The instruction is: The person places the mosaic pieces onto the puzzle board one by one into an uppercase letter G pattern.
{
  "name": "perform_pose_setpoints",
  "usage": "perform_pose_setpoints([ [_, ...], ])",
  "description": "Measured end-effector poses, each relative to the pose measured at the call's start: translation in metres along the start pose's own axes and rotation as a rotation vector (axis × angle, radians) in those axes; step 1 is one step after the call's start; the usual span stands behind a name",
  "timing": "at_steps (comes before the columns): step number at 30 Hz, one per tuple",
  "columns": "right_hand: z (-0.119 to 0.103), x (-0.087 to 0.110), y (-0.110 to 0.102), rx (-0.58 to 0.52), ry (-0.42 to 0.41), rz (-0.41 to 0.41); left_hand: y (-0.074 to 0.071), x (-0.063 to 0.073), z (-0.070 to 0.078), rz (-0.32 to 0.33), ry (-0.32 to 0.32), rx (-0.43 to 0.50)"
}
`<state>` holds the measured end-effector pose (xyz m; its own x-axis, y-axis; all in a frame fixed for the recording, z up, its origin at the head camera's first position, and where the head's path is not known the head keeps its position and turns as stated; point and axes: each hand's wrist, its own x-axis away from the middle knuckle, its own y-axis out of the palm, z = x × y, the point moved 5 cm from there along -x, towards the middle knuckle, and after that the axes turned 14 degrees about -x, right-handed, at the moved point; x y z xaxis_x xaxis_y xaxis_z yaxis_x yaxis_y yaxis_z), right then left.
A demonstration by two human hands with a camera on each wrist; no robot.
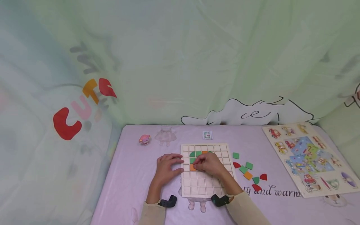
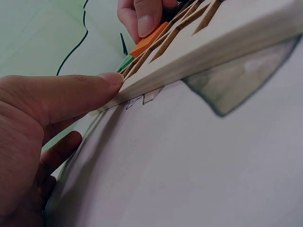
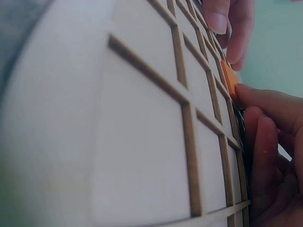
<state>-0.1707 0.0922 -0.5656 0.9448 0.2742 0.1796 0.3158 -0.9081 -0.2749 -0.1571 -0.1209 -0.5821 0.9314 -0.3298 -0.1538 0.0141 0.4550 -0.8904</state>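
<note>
The right hand (image 1: 210, 164) has its grip drawn together, thumb and bent fingers appearing to pinch an orange square wooden tile (image 1: 192, 167); the right wrist view shows the thumb against its edge, though whether the tile lies fully flat I cannot tell. The tile sits directly beneath those fingertips, in the second column from the left edge of a pale wooden grid board (image 1: 198, 182). Being square, it has no long axis.

The left hand (image 1: 166, 166) is nearly as close: its fingers are spread apart, holding nothing, thumb tip touching the board's left edge. Toward the board's far edge, a green square tile (image 1: 192, 160) lies just beyond the orange one, then a green quarter-round tile (image 1: 192, 154).

Loose red, green and orange tiles lie beyond the board's right edge, nearer the right hand; the green square loose tile (image 1: 236, 155) is farthest from the near edge of the worktop (image 1: 126, 181). A small printed card (image 1: 207, 135) lies near the worktop's far edge, a pink figurine (image 1: 144, 139) toward its far left corner, a wooden vehicle puzzle (image 1: 326, 192) along its right edge.
</note>
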Motion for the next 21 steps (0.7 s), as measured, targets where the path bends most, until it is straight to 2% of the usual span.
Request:
perform_pose_setpoints([
  [21,0.0014,-0.0003,0.0003,0.038,-0.011,0.021,-0.0002,0.0,0.0009,0.006,-0.001,0.004],
])
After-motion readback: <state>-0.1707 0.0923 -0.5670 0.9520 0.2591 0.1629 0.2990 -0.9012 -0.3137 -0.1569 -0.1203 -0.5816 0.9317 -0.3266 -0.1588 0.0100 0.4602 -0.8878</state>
